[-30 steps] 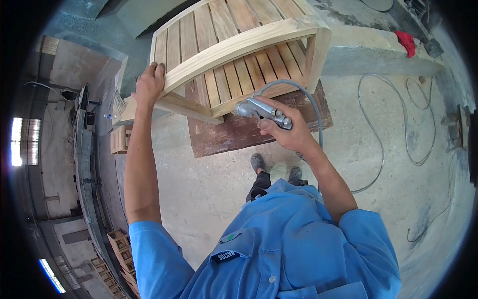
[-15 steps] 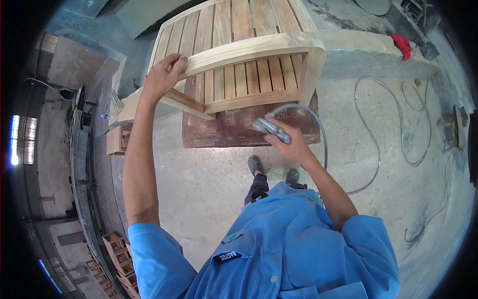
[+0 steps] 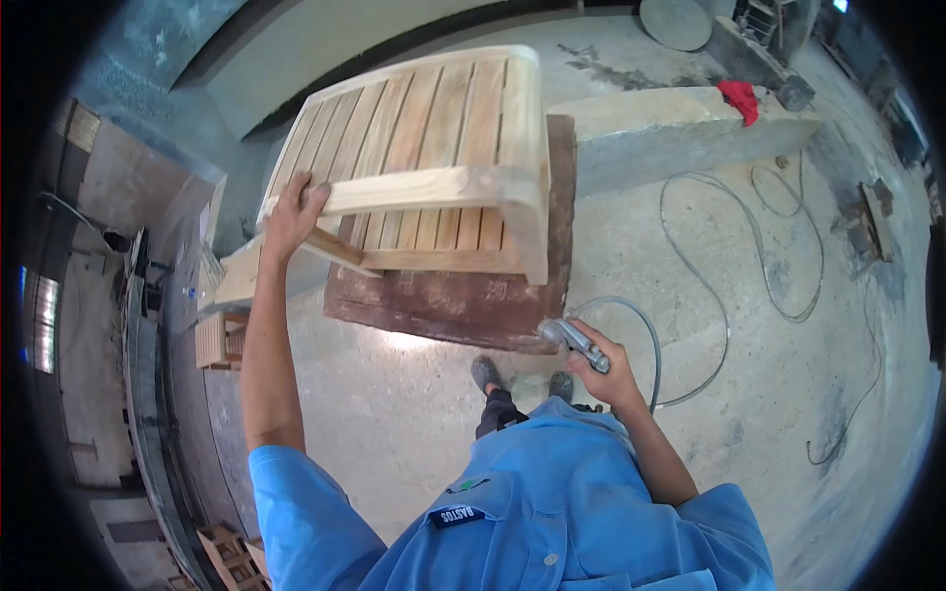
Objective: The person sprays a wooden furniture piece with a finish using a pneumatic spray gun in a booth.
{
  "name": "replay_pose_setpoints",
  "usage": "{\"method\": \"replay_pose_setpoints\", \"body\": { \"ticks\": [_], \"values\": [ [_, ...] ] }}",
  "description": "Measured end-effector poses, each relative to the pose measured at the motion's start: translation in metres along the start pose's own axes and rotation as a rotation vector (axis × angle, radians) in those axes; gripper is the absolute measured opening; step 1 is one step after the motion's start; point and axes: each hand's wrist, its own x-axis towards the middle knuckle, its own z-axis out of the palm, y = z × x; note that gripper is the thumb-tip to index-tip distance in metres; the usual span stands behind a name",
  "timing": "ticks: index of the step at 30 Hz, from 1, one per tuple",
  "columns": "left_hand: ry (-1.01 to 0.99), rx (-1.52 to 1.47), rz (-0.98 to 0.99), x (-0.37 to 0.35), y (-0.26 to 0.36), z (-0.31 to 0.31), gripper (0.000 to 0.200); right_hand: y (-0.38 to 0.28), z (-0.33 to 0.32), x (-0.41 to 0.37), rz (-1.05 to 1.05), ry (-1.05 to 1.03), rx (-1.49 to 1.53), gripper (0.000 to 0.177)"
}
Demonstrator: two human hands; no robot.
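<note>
A slatted wooden piece of furniture (image 3: 419, 113) stands tilted on a brown, worn mat-like surface (image 3: 443, 305). My left hand (image 3: 293, 219) grips the left end of its curved front rail (image 3: 414, 191), fingers over the top. Lower right, apart from the wood, my right hand (image 3: 606, 372) is wrapped round a metallic spray-gun-like tool (image 3: 576, 342). A grey hose (image 3: 654, 345) runs from the tool to the right and down. The fingertips under the tool are partly hidden.
Looped hose (image 3: 724, 266) lies on the concrete floor at the right. A low concrete ledge (image 3: 680, 133) carries a red cloth (image 3: 739, 101). Small wooden furniture (image 3: 219, 341) stands at the left. My shoes (image 3: 486, 372) are below the brown surface.
The furniture appears further left and lower, turned somewhat, with my left hand still on its rail. My right hand and the tool have moved down and away from it. The camera view has shifted too.
</note>
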Motion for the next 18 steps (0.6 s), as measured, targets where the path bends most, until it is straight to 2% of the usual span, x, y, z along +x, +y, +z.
{"method": "replay_pose_setpoints", "body": {
  "ticks": [1,3,5,7,9,11,15,18],
  "values": [
    [0.051,-0.024,0.009,-0.005,0.002,0.001,0.058,0.001,-0.006,-0.007,-0.014,0.014,-0.001,0.051],
    [0.164,-0.186,-0.133,-0.036,0.021,0.010,0.051,0.001,-0.019,-0.019,-0.074,0.105,-0.030,0.049],
    [0.601,-0.285,-0.117,-0.077,0.036,0.043,0.043,-0.017,-0.028,-0.030,-0.026,0.135,0.024,0.048],
    [0.626,-0.398,-0.256,-0.122,0.043,0.082,0.035,-0.032,-0.035,-0.042,0.033,0.157,0.073,0.048],
    [0.397,-0.555,-0.263,-0.158,0.046,0.118,0.032,-0.044,-0.038,-0.042,-0.020,0.219,0.106,0.050],
    [0.077,-0.784,-0.362,-0.189,0.057,0.141,0.031,-0.055,-0.040,-0.049,-0.077,0.237,0.089,0.055],
    [-0.012,-1.112,-0.320,-0.229,0.103,0.157,0.034,-0.094,-0.031,-0.061,-0.116,0.235,-0.001,0.065],
    [-0.102,-1.186,-0.351,-0.243,0.117,0.154,0.043,-0.121,-0.027,-0.065,-0.200,0.219,-0.042,0.066]
  ]
}}
